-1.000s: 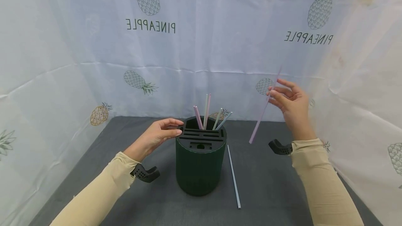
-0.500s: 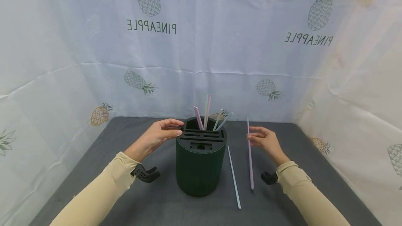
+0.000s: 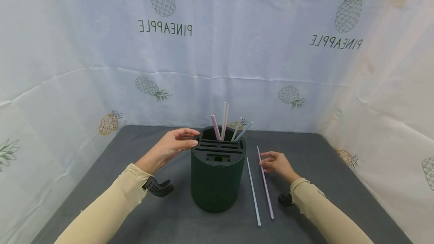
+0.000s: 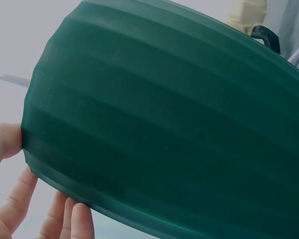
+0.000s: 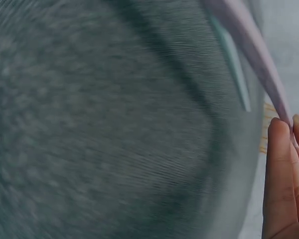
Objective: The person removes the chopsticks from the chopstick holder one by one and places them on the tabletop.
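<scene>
A dark green knife and utensil holder (image 3: 217,183) stands upright on the table, several pastel chopsticks (image 3: 215,127) leaning in its rear opening. My left hand (image 3: 166,148) holds its rim at the left; in the left wrist view the thumb and fingers lie along the edge of its ribbed wall (image 4: 164,124). To the right, my right hand (image 3: 276,165) pinches a pink chopstick (image 3: 266,191) near its far end, low over the table. Between the holder and the pink one lies a light blue chopstick (image 3: 253,193). The right wrist view shows thumb and fingertips meeting on the pink chopstick (image 5: 261,67).
Dark grey cloth (image 3: 162,217) covers the table. White pineapple-print curtains (image 3: 234,55) enclose the back and both sides. The holder's top has several narrow slots (image 3: 220,146) in front of the open compartment.
My right hand has come down and to the left with the pink chopstick, from raised in the air to near the table beside the blue one. My left hand has stayed on the holder.
</scene>
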`<action>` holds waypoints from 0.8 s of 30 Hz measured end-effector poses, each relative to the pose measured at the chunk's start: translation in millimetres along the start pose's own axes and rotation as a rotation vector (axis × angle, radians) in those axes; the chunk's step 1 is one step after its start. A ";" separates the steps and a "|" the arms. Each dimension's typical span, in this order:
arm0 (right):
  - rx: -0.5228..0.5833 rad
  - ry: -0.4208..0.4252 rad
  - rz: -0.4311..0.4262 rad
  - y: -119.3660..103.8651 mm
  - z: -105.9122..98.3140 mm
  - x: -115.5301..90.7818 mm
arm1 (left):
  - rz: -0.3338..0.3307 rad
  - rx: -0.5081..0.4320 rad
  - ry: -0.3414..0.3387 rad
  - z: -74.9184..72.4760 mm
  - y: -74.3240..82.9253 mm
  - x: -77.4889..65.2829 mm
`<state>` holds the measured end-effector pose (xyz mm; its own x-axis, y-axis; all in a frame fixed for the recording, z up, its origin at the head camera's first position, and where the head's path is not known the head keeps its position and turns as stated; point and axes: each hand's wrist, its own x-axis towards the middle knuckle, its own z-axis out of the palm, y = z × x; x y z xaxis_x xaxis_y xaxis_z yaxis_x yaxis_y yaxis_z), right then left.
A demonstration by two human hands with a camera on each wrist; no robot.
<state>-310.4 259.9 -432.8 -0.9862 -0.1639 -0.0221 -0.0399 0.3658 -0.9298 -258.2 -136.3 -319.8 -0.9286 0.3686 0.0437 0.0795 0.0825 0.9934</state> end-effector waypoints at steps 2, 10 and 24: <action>-0.008 -0.006 0.005 4.0 3.4 0.9 | 0.001 0.000 -0.002 0.2 -0.1 0.2; -0.049 0.015 0.100 10.3 18.3 4.1 | 0.001 -0.001 -0.003 0.3 0.0 0.2; -0.114 0.045 0.166 7.9 26.2 5.1 | -0.017 -0.008 0.005 -0.5 1.0 1.6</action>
<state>-311.5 237.9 -449.9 -0.9868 -0.0529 -0.1529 0.1083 0.4864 -0.8670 -259.8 -136.1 -318.8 -0.9317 0.3622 0.0271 0.0606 0.0814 0.9948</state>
